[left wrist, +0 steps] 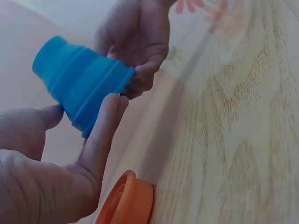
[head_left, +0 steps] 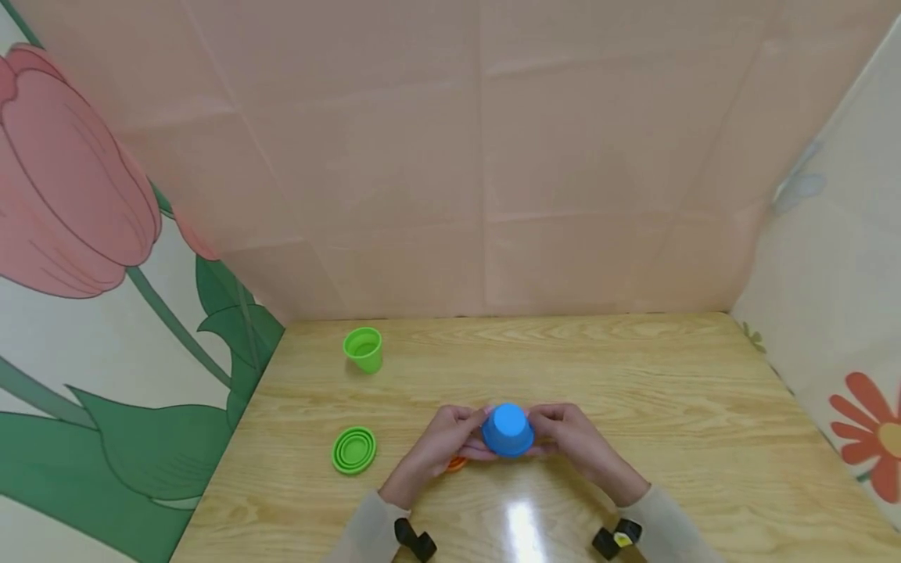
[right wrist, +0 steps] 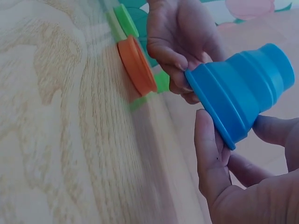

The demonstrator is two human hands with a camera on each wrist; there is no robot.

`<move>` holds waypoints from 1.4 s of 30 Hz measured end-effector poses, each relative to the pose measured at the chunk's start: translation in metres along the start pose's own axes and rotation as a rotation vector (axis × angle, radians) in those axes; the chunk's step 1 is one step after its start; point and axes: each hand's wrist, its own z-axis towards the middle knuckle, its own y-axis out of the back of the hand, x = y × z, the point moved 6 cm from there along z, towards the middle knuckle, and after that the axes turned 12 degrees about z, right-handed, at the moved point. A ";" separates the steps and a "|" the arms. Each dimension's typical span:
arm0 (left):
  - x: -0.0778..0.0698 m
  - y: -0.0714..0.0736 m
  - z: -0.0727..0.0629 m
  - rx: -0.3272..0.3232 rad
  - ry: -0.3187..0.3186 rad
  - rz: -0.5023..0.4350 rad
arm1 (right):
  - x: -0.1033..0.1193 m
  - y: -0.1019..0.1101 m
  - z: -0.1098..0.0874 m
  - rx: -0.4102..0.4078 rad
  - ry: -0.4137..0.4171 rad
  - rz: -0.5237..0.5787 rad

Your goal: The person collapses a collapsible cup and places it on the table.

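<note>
A blue cup (head_left: 508,430), ringed by stepped ridges and narrowing to a flat base (its wide rim is turned downward), is held above the table (head_left: 669,391) between left hand (head_left: 454,432) and right hand (head_left: 572,436); wall and rim are pinched by thumbs and fingers of both.

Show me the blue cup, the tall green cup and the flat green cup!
Blue cup (left wrist: 83,80): left wrist view, on its stepped side.
Tall green cup (head_left: 367,363): head view, on its outside wall.
Flat green cup (head_left: 354,450): head view, its middle, inside the rings.
</note>
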 end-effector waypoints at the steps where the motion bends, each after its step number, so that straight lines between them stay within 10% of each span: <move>1: 0.000 0.000 0.000 0.000 0.002 0.001 | 0.000 0.000 0.000 0.006 0.000 -0.005; 33: 0.002 -0.003 -0.003 0.038 0.009 0.072 | -0.001 0.001 0.003 0.020 0.061 -0.143; 42: -0.003 0.007 -0.005 -0.070 -0.031 0.102 | -0.006 0.001 0.004 0.064 0.003 -0.005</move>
